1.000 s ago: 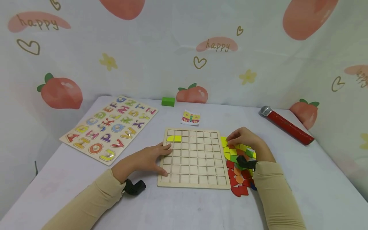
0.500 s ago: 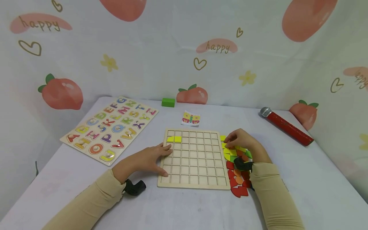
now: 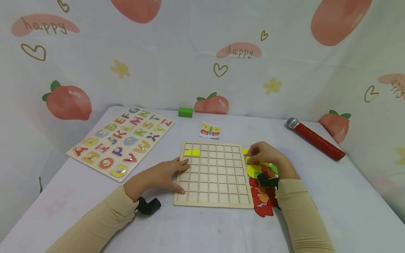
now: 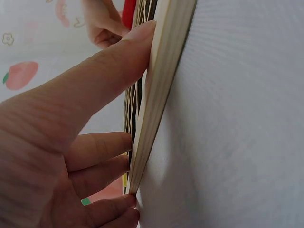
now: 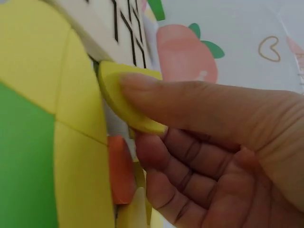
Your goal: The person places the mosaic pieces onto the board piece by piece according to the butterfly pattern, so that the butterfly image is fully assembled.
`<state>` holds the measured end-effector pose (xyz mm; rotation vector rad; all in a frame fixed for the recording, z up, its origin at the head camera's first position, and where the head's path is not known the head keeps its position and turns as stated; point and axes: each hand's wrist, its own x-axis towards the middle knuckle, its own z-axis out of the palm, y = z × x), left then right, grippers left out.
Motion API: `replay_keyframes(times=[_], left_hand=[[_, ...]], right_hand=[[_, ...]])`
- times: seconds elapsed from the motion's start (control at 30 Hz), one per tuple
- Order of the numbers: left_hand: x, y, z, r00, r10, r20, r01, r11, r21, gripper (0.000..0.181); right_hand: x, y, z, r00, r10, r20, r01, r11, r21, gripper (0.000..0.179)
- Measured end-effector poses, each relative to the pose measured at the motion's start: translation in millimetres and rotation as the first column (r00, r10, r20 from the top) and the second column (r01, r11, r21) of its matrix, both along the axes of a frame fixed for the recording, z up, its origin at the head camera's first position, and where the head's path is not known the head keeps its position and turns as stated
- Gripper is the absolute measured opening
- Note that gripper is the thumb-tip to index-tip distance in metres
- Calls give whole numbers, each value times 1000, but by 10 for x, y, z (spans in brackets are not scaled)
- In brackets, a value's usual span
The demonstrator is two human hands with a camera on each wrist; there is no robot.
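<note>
While the left hand rests along the left edge of a square, pale wooden board with a grid of shallow cells, its grip is spread, the thumb toward the near corner and the fingertips farther along the rim. The right hand is at the board's right side, toward the far end, its grip pinching a flat yellow piece with one curved edge between thumb and fingers. That piece is just beside the board's edge; whether it touches the edge is unclear.

Under and near the right hand lies a heap of flat red, orange, yellow and green pieces, close along the board's right side. Two flat yellow pieces sit side by side in the second row from the far edge, filling the two leftmost cells; the left one has a slanting or curved side.

Beyond the board on the white-covered table are a small paper card with a coloured pattern and a green block. A wooden alphabet board lies left, and a red microphone with a silver head far right.
</note>
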<state>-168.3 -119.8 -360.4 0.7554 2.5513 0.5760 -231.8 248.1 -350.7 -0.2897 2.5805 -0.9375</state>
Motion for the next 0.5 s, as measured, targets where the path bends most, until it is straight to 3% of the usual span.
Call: replay_keyframes(times=[0.27,0.5], left_hand=[[5,-9,19,1000,-1,9,1,1000,9,85],[1,-7,-4,1000,-12,-2,12,1000,6,85]], right_hand=[[-73,-174,101,999,33,-1,-33,988,-150,19],[-171,-530,133,995,92,-25,-95,976,-197,29]])
